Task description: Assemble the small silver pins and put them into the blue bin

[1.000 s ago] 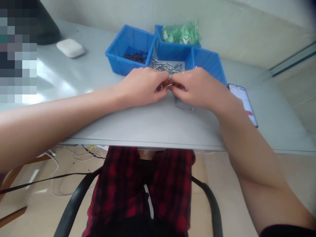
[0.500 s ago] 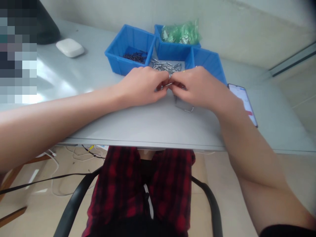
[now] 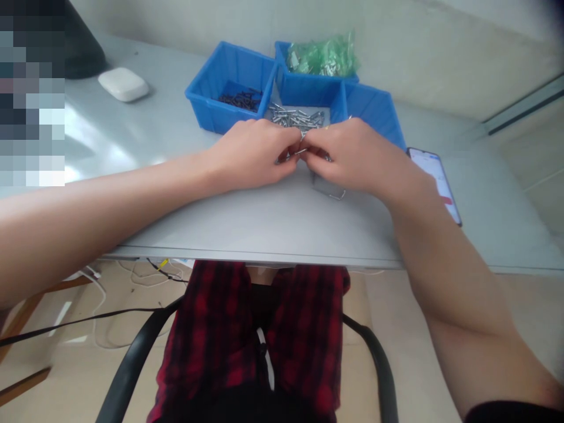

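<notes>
My left hand [image 3: 258, 153] and my right hand [image 3: 352, 151] meet fingertip to fingertip over the front of the table. Both are closed in a pinch on a thin silvery metal piece [image 3: 301, 151], whose exact kind is hidden by the fingers. Just behind them lies a heap of loose silvery metal pins or screws [image 3: 297, 117]. A bent metal wire piece [image 3: 337, 195] shows on the table below my right hand, its far part covered. Dark screws [image 3: 241, 101] lie in the left blue bin [image 3: 211, 117].
A second blue bin [image 3: 304, 89] holds a green plastic bag [image 3: 326, 56] of metal parts. Another blue bin [image 3: 374, 106] stands behind my right hand. A phone [image 3: 434, 176] lies to the right, a white case [image 3: 123, 84] at the left. The table's edge [image 3: 264, 258] runs before my lap.
Hardly anything differs. Both hands stay in the same place with the thin metal piece, and the view has shifted very slightly.
</notes>
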{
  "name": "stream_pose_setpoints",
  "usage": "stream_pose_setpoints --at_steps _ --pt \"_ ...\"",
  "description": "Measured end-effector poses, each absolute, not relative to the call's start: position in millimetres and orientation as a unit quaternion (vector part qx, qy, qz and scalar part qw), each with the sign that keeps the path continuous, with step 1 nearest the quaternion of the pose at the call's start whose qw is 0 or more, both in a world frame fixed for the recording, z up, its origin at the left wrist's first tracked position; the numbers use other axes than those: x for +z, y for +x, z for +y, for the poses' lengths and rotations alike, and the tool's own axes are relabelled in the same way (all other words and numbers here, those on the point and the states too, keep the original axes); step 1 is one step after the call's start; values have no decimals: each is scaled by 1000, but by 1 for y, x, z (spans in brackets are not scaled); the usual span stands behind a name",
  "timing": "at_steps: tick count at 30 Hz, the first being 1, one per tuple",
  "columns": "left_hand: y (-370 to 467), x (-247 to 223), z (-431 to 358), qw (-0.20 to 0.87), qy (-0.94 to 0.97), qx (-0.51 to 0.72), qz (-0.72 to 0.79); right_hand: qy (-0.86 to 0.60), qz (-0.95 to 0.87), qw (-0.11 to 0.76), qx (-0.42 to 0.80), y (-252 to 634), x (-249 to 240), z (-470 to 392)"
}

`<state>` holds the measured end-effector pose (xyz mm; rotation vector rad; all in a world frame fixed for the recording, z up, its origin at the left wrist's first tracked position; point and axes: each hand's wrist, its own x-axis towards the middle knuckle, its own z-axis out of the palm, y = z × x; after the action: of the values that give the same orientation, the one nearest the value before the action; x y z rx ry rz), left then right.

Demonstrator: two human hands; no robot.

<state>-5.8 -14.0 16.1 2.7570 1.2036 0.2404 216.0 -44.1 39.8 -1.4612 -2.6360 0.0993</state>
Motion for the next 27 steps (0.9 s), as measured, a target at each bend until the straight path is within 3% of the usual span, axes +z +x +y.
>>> stream_pose_setpoints --at_steps 27 --pt "-8 11 -9 87 923 107 360 -478 -875 54 45 218 38 -45"
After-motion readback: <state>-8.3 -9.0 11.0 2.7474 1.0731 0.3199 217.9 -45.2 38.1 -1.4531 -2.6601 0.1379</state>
